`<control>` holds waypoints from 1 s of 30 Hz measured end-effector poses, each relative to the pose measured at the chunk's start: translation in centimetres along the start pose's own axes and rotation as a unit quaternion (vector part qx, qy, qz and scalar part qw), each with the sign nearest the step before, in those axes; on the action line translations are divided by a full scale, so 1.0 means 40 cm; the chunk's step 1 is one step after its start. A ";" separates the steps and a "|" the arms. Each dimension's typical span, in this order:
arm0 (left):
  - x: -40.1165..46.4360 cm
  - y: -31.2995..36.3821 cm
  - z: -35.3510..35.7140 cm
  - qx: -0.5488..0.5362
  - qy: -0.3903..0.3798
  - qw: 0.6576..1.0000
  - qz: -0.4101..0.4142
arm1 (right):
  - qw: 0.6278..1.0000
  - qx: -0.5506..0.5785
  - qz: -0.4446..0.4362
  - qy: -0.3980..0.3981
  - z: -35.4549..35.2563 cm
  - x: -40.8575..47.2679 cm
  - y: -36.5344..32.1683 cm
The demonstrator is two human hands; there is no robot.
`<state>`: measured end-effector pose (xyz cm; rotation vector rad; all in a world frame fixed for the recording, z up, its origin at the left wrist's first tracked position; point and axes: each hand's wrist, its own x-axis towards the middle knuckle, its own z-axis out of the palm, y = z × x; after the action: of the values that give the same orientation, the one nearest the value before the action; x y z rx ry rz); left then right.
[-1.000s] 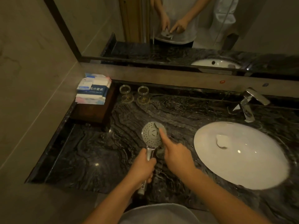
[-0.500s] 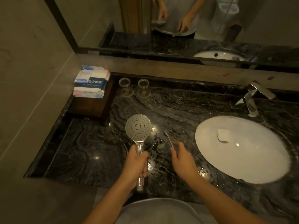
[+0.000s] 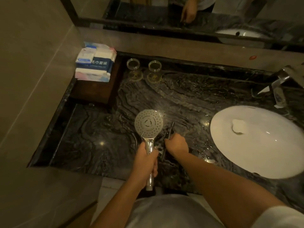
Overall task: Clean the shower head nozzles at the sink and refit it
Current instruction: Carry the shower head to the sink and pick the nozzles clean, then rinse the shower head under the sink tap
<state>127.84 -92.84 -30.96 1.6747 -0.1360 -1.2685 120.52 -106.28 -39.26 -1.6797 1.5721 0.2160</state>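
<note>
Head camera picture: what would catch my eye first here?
The round shower head, nozzles up, held by its handle in the left hand over the dark marble counter. Beside it the right hand grips a slim dark tool. The white sink glows at right.

I wear a white short-sleeved cotton shirt (image 3: 164, 213). One white sleeve edge (image 3: 278, 217) shows at my right arm. My arms are bare, and my two hands have no gloves.
</note>
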 end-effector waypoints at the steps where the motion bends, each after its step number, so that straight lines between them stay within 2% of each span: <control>1: 0.005 -0.006 -0.005 0.001 0.000 1.000 -0.005 | 1.000 -0.008 0.000 -0.003 0.009 0.008 -0.005; 10: 0.022 -0.041 -0.067 0.020 -0.019 0.999 -0.026 | 1.000 -0.026 -0.001 0.009 0.036 0.024 -0.030; 16: 0.007 -0.020 -0.078 0.062 -0.064 0.996 -0.024 | 0.995 0.089 -0.003 0.047 -0.026 -0.079 0.041; 21: -0.005 -0.027 -0.015 0.132 -0.111 0.985 -0.014 | 0.981 0.157 0.015 0.114 -0.127 -0.229 0.212; 24: -0.029 -0.045 0.068 0.159 -0.146 0.976 -0.006 | 0.981 0.125 0.007 0.150 -0.182 -0.289 0.335; 30: -0.123 -0.143 0.305 0.218 -0.208 0.953 0.009 | 0.968 -0.039 -0.044 0.245 -0.288 -0.376 0.601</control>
<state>113.62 -94.69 -31.45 1.7328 -0.7291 -1.6505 91.30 -99.86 -32.75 -1.9618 1.8541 -0.2044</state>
